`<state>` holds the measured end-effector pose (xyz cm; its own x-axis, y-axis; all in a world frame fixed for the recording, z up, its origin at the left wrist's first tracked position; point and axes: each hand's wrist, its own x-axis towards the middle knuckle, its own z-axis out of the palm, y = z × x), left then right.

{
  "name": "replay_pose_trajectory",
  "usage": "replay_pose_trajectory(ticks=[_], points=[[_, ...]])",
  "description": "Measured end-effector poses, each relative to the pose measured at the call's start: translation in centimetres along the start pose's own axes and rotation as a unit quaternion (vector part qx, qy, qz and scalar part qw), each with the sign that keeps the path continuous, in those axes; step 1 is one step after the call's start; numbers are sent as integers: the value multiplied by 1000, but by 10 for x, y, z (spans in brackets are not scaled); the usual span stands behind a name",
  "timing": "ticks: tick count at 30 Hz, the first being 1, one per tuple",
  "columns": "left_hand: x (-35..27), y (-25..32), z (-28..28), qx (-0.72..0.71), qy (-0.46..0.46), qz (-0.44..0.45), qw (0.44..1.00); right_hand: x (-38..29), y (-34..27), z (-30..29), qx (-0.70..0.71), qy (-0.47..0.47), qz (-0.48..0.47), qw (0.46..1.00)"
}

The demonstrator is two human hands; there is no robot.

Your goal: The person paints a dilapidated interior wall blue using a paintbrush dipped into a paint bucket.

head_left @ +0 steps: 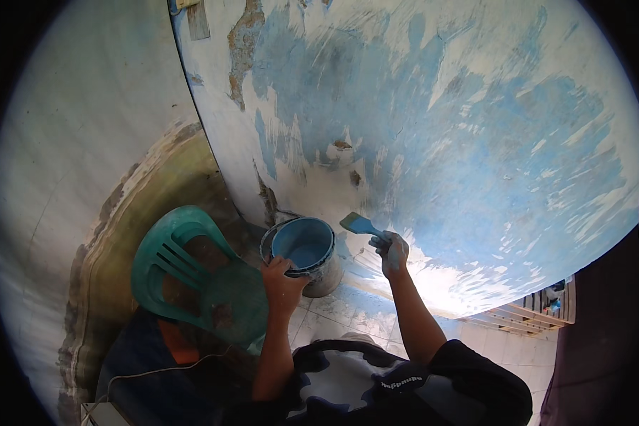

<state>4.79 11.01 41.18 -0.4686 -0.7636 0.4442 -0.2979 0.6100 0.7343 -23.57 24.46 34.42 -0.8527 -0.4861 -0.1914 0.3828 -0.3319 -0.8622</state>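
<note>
My left hand (283,274) grips the near rim of a paint bucket (325,279), which is tilted slightly so that I look into its blue-coated inside. Blue paint (310,254) lies at the bottom. The bucket's handle (264,247) rests to the left of the rim. In my right hand (394,253) is a flat paintbrush (363,224) with a blue handle and ferrule, held by the handle. Its bristles point left, to the right of the bucket and apart from it. Before me rises a wall (458,154) with patchy blue and white paint.
A green plastic chair (186,261) stands at the left, by a stained side wall (112,175). A pale cable (165,367) runs below it. White tiles (330,319) cover the floor. A slatted wooden crate (546,309) and dark curtain (591,330) are at the right.
</note>
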Motion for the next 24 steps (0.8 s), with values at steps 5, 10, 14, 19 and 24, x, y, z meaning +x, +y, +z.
replay_pose_trajectory(ticks=[5, 10, 14, 19, 24], points=[[2, 19, -1, 6, 15, -4, 1000, -2, -6, 3, 69, -76, 108, 989], [-2, 34, -3, 58, 37, -6, 998, -6, -20, 4, 191, -202, 224, 934], [-3, 40, -9, 77, 17, -5, 997, -10, -41, 17, 94, -258, 147, 950], [4, 36, -8, 74, 38, 115, 990, -25, -96, 42, 59, -306, 7, 950], [35, 18, -6, 73, 30, 154, 985, -31, -118, 69, 21, -334, -65, 940]])
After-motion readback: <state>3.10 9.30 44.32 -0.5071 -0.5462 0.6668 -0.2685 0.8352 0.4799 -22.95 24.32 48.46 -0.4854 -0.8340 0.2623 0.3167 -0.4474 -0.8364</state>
